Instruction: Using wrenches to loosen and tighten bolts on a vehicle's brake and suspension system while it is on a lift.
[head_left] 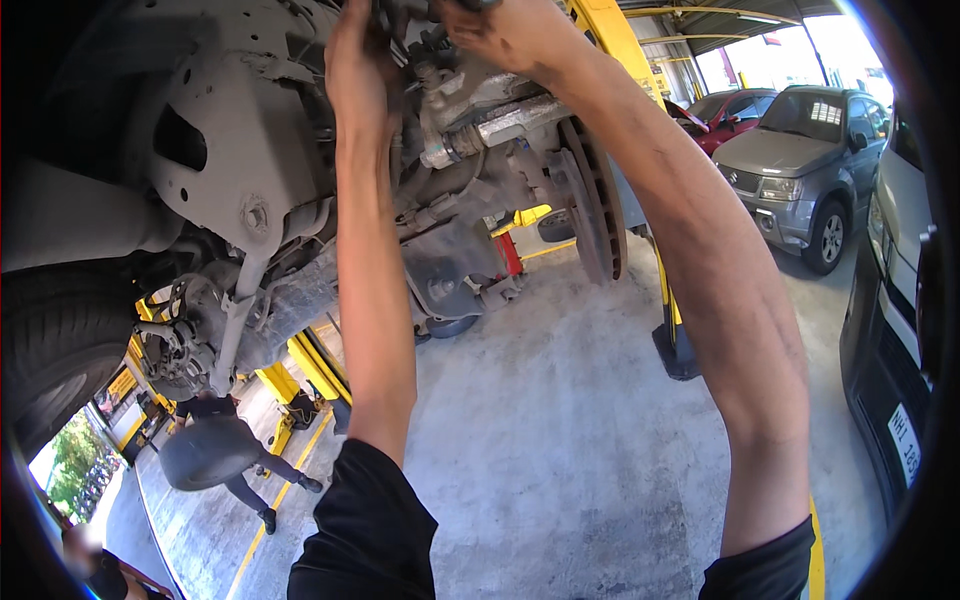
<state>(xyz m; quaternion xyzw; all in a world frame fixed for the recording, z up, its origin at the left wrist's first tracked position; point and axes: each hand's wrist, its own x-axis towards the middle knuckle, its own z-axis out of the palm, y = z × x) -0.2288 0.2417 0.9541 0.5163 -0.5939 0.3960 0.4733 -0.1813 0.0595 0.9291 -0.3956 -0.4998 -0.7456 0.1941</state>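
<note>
Head view: A person in black sleeves reaches up with both bare hands into the undercarriage (240, 130) of a raised vehicle.
Dark metal parts (429, 42): Between the two hands, at the undercarriage's upper edge in view, just beside the fingers of each; the frame cuts them off.
Left hand (352, 62): Up against these parts from the left; its fingers are shaded and partly out of frame, so their spread and grip cannot be told.
Right hand (500, 35): Fingers bent toward the same parts from the right; how wide they stand, or what they hold, cannot be told.
Silver cylinder (510, 123): Just below the right hand, a clamp around its left end.
Brake disc (598, 205): At the undercarriage's right edge.
Concrete floor (560, 440): Near its left edge, a co-worker carries a tyre (208, 453).
</note>
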